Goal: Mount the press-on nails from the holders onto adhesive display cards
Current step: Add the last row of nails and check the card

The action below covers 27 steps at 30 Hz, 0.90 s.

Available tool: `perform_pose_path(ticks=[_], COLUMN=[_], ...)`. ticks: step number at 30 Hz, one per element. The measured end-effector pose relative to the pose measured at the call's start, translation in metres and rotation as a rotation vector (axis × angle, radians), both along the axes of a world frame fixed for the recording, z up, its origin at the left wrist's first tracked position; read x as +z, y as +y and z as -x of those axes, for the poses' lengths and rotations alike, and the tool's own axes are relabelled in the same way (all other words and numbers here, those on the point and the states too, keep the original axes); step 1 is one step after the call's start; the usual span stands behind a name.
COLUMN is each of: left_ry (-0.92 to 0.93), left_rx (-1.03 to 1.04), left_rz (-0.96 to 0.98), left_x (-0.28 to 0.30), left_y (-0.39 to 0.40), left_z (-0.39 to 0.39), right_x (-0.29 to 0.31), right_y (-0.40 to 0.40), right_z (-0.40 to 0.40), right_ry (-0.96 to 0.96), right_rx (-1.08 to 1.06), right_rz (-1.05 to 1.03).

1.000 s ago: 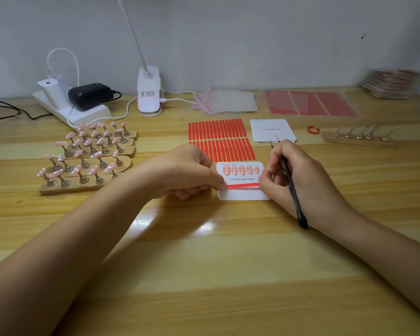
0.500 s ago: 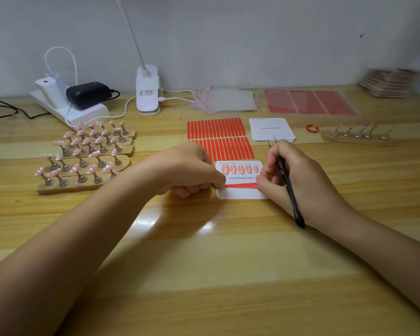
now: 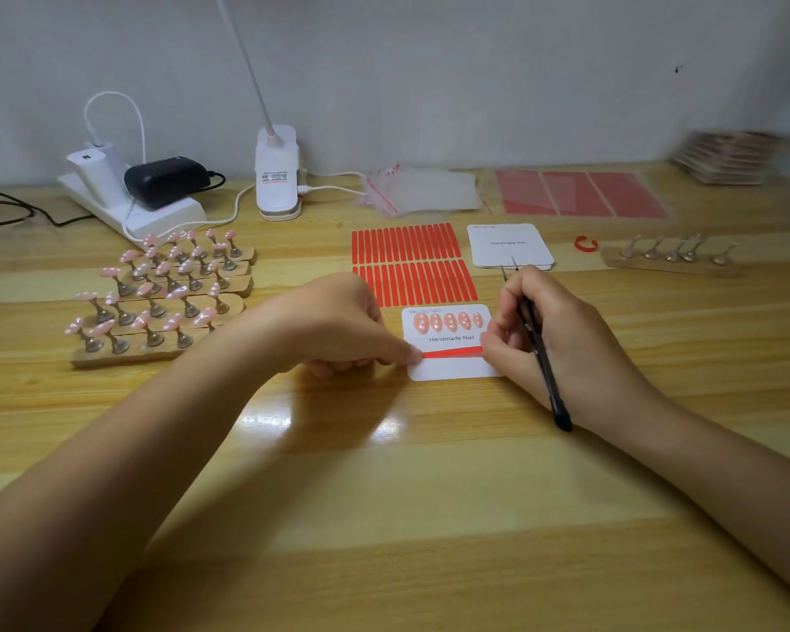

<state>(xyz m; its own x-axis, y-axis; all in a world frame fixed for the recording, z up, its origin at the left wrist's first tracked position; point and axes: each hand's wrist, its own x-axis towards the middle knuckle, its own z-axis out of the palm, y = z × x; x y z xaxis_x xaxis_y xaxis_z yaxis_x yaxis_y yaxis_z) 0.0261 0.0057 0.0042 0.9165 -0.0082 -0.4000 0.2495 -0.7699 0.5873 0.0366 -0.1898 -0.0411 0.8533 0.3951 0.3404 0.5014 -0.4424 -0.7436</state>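
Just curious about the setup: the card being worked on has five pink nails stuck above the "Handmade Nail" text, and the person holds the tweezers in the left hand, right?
Not quite. The head view shows the tweezers in the right hand; the left hand presses the card. The five pink nails above the text are correct.

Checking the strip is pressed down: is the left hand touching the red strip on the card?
Touching. The head view shows the left hand's fingertip on the red strip's left end, on the card.

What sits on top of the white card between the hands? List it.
On the white rounded "Handmade Nail" card: five pink press-on nails in a row, and a red adhesive strip below the print. Left hand and right hand fingers cover the strip's ends and the card's side edges.
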Motion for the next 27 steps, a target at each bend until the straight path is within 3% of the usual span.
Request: perform_pose_path(ticks=[8,11,21,27], left_ry=[-0.635,-0.778,-0.83,-0.834], left_rx=[-0.323,-0.368,-0.312,-0.295], left_rz=[-0.121,-0.151,-0.087,-0.109], left_x=[-0.02,-0.031,-0.037,-0.033], left_y=[0.013,0.01,0.006,0.004], left_z=[0.031,0.038,0.044,0.045], right_x=[0.001,0.001,0.003,0.007], right_y=[0.0,0.0,0.001,0.0], right_z=[0.001,0.001,0.003,0.006], right_ry=[0.008,0.015,0.022,-0.054], right_rx=[-0.003,-0.011,-0.017,-0.022], right_rz=[-0.001,-0.001,0.007,0.118])
